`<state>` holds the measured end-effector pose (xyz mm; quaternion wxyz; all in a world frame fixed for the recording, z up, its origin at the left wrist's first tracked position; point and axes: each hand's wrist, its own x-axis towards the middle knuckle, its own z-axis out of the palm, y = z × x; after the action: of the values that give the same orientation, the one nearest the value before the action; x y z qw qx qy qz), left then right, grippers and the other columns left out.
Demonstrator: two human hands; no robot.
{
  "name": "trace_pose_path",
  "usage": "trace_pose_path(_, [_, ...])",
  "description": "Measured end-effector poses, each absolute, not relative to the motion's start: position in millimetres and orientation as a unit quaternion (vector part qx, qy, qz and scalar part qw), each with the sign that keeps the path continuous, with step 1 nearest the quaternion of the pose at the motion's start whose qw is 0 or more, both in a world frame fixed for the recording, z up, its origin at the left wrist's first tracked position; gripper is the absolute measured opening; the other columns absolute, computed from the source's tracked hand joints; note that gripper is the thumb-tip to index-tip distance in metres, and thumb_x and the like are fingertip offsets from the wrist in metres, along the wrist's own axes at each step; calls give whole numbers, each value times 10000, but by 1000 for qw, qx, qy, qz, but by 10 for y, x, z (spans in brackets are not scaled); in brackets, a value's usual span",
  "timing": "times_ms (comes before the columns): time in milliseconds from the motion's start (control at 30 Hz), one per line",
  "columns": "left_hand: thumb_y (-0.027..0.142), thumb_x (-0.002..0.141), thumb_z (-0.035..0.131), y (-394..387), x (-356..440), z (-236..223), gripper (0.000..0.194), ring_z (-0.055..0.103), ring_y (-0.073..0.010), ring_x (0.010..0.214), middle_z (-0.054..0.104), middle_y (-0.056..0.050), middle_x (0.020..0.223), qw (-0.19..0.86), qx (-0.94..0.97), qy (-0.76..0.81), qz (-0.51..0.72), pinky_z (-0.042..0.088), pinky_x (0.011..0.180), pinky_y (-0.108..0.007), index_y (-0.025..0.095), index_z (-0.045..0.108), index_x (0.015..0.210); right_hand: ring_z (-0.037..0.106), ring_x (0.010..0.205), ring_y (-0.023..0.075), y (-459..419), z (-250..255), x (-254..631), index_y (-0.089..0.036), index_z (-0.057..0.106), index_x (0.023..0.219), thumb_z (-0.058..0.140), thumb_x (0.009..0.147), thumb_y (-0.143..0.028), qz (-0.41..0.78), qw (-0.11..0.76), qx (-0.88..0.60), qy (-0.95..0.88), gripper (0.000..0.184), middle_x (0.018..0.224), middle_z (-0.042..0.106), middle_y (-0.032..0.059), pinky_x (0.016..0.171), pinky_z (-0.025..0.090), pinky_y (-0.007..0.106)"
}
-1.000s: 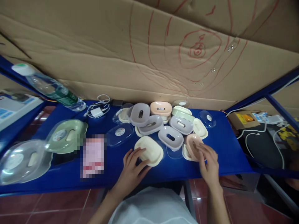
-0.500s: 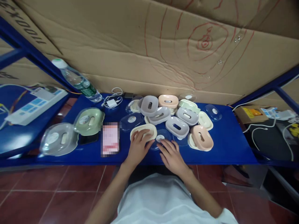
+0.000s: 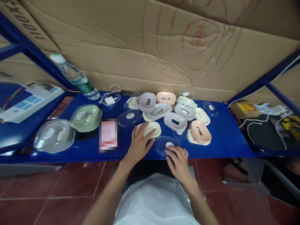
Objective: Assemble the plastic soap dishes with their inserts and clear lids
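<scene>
A shallow cream oval tray (image 3: pixel 153 127), like a soap dish base, lies on the blue table. Over its left part, my left hand (image 3: pixel 139 145) spreads its fingers, with the thumb by the near edge. A clear plastic lid (image 3: pixel 161 144) with a round white label rests closer to the table's front edge. My right hand (image 3: pixel 179 161) curls its fingers over the lid's near right side; its grip is partly hidden. Behind both hands sit loose soap dishes, among them a grey dish (image 3: pixel 179 125) with a slot and a peach dish (image 3: pixel 204 132) on a cream tray.
Two lidded dishes, one green (image 3: pixel 93 120) and one grey (image 3: pixel 67 142), stand at the left. Beside them lies a blurred pink item (image 3: pixel 108 136). A water bottle (image 3: pixel 78 79), a white charger (image 3: pixel 109 100) and a cardboard wall (image 3: pixel 117 47) are at the back.
The clear lid has shifted right and towards me along with my right hand. The cream tray sits a little farther right, and more of it shows beside my left hand. The camera view has moved slightly.
</scene>
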<state>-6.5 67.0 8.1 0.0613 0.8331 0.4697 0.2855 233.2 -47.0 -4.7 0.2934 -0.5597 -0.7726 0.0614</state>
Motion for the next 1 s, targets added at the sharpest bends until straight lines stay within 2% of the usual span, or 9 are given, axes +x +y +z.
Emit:
trace_pose_path(67, [314,1079,602,588,-156,15,402,439,-378,1587,471,-158,1702,36,816,498,291,299,1294,-670,299,665,1476,613,1314,305,-481,-76,2432,-350,622,1460,570,1084,-202,47,292,-576,-762,407,1377,713,72,1114,384,517])
trace_pose_path(167, [293,1075,605,479,-297,-65,319,503,-384,1536,581,-152,1604,26,806,515,290,324,1275,-682,281,720,1372,622,1309,300,-452,-84,2501,-338,619,1467,561,1091,-209,23,295,-584,-756,401,1380,713,75,1102,392,500])
trace_pose_path(400, [225,1013,671,371,-343,-67,94,615,-339,1380,657,-152,1406,34,793,508,336,510,1151,-545,221,698,1103,626,1345,270,-118,60,2506,-273,652,1426,559,1101,-210,-23,327,-552,-766,344,1428,714,87,1132,409,456])
trace_pose_path(533, [192,980,679,368,-338,-30,57,630,-337,1330,635,-154,1397,46,795,497,345,539,1104,-534,214,626,987,582,1422,303,260,205,2651,-271,660,1450,523,1099,-196,-65,317,-571,-754,384,1498,698,85,1198,369,513])
trace_pose_path(633, [175,967,674,316,-384,6,84,609,-344,1359,607,-148,1431,79,803,486,335,530,1130,-563,216,602,975,650,1324,314,490,292,2759,-245,693,1419,508,1092,-166,-83,265,-583,-763,383,1380,771,83,1209,329,554])
trace_pose_path(700, [183,977,670,252,-430,25,75,586,-338,1395,578,-137,1472,117,811,473,323,524,1157,-573,222,609,997,698,1225,297,537,337,2772,-229,719,1380,492,1074,-109,-95,248,-573,-775,399,1275,813,76,1181,350,536])
trace_pose_path(767, [210,996,677,186,-480,33,123,539,-335,1466,517,-134,1555,152,808,468,325,512,1198,-578,235,631,1107,700,1226,291,476,371,2705,-224,703,1414,499,1052,-74,-100,252,-554,-787,442,1290,809,79,1150,378,514])
trace_pose_path(900, [275,1008,722,135,-565,17,533,453,-330,1571,348,-139,1706,191,774,496,344,490,1259,-565,304,519,1500,675,1305,272,180,374,2338,-266,623,1528,536,1039,-69,-58,294,-491,-818,534,1384,776,61,1139,408,478])
trace_pose_path(1000, [313,1000,757,174,-618,-10,728,463,-328,1576,340,-135,1718,199,766,500,352,509,1254,-544,350,399,1633,684,1298,241,42,303,2041,-256,614,1531,530,1045,-65,-7,314,-436,-843,529,1355,789,52,1124,437,442])
